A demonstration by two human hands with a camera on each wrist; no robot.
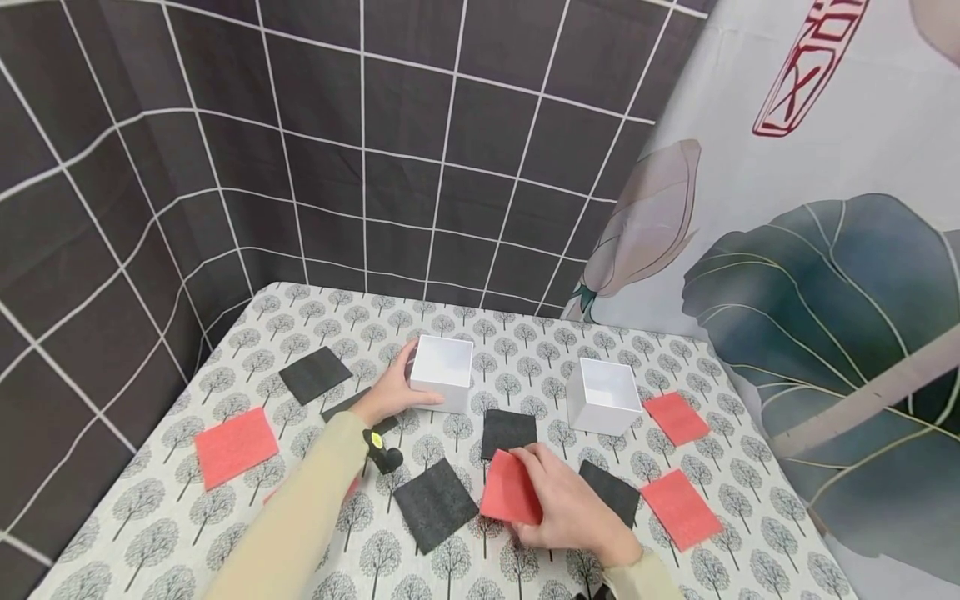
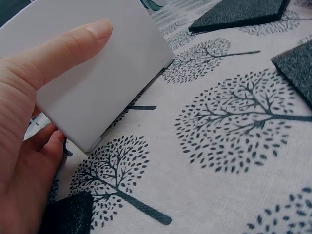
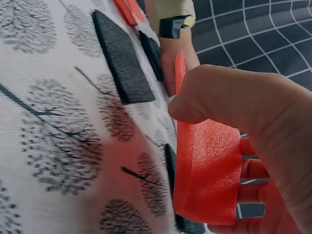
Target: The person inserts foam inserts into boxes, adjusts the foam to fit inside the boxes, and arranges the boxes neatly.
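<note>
My left hand (image 1: pixel 396 392) grips an open-topped white box (image 1: pixel 448 395) at its left side. In the left wrist view the thumb lies along one wall of this box (image 2: pixel 112 73), and the other fingers are partly hidden behind it. My right hand (image 1: pixel 562 500) pinches a red felt-like square (image 1: pixel 508 490) above the front of the table. The right wrist view shows the thumb on one face of the red square (image 3: pixel 209 170) and the fingers behind it, the sheet slightly bent. Black squares (image 1: pixel 437 505) lie close to the right hand, one partly behind it.
A second white box (image 1: pixel 604 398) stands to the right. Red squares (image 1: pixel 681 508) lie on the right, another red square (image 1: pixel 236 447) on the left. A black square (image 1: pixel 315 375) lies at the back left. A tree-print cloth (image 1: pixel 375 550) covers the table; dark checked fabric (image 1: pixel 405 183) hangs behind.
</note>
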